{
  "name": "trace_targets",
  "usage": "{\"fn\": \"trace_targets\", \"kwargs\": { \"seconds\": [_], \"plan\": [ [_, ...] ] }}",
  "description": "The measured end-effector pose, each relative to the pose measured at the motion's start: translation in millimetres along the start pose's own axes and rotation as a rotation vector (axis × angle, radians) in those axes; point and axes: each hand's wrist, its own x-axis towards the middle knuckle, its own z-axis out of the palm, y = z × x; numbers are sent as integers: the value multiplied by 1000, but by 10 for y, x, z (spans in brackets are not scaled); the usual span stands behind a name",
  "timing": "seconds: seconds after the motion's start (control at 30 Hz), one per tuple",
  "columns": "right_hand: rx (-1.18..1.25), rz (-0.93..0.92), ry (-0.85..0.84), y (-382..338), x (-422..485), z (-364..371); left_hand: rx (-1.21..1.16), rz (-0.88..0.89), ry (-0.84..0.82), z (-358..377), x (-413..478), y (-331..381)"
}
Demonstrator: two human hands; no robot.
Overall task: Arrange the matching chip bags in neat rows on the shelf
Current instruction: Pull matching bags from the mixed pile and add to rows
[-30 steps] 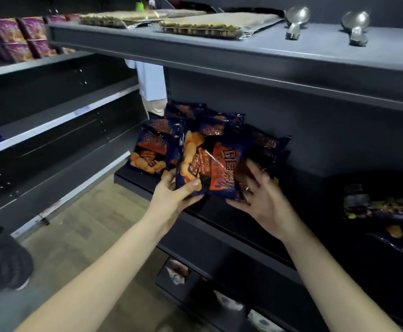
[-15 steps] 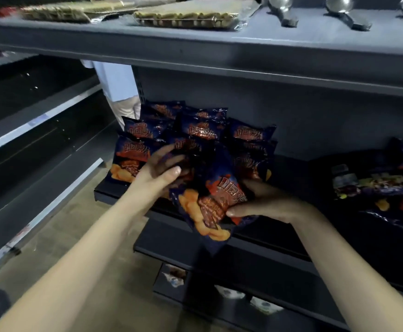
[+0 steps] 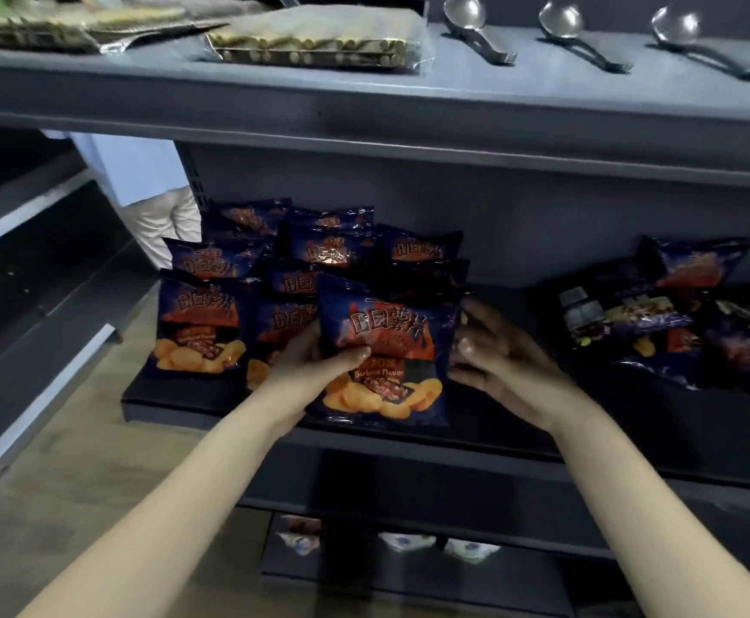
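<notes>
Seen from the head camera, much of the scene is dim. The right hand lies in shadow and its fingertips blur against the foil. The left hand has its fingers hidden behind the front chip bag; only the thumb shows, laid across the bag's face. The stacked chip bags behind overlap, most showing little more than a top band. A loose pile of bags toward the right end of the shelf is too dark to sort out. Both forearms are cut off by the picture's bottom edge.

The front chip bag stands upright at the shelf's front edge, just right of the other front bags. Its printed face is toward the camera, top seam up, and its top-to-bottom axis is near vertical. A matching bag stands the same way at the shelf's front left corner.

Both arms reach forward and converge on the front bag. The left hand grips its left edge, thumb in front. The right hand, its back to the camera, curls its fingers onto the right edge and holds it.

Three ladles and a clear pack of rolls lie on the upper shelf.
</notes>
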Motion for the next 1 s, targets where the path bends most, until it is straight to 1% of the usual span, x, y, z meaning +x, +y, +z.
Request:
{"fn": "trace_targets", "kwargs": {
  "seconds": [0.03,0.07,0.13,0.2,0.3,0.37,0.43,0.5,0.57,0.63,0.73,0.8,0.9,0.97,1.0],
  "plan": [
    [-56,18,-8,60,-56,87,-16,22,-12,44,12,0],
    [-108,21,19,126,-99,183,-24,40,-30,97,22,-5],
    [-170,-23,115,277,-123,296,0,75,-71,192,45,-37],
    [-173,-45,221,380,-112,317,42,107,-101,262,69,-90],
    [-200,-47,322,511,-90,239,168,120,-69,328,97,-160],
    [-277,-41,404,551,-77,251,283,139,-3,358,103,-226],
    [-410,-50,485,612,-50,272,434,219,87,384,64,-318],
    [-532,-61,527,720,-19,301,691,390,147,403,13,-447],
    [-648,-69,558,851,8,352,967,551,173,401,-27,-603],
    [-809,-37,591,913,9,393,1148,608,168,380,-41,-691],
    [-1092,67,561,887,27,377,1301,605,159,306,-25,-764],
    [-1171,75,527,862,81,347,1380,573,140,239,0,-826],
    [-1133,50,531,888,122,334,1451,522,105,177,43,-907],
    [-1083,6,555,945,104,336,1457,513,102,169,75,-938],
    [-1096,-20,559,980,95,339,1459,512,103,167,89,-951]
  ]
}}
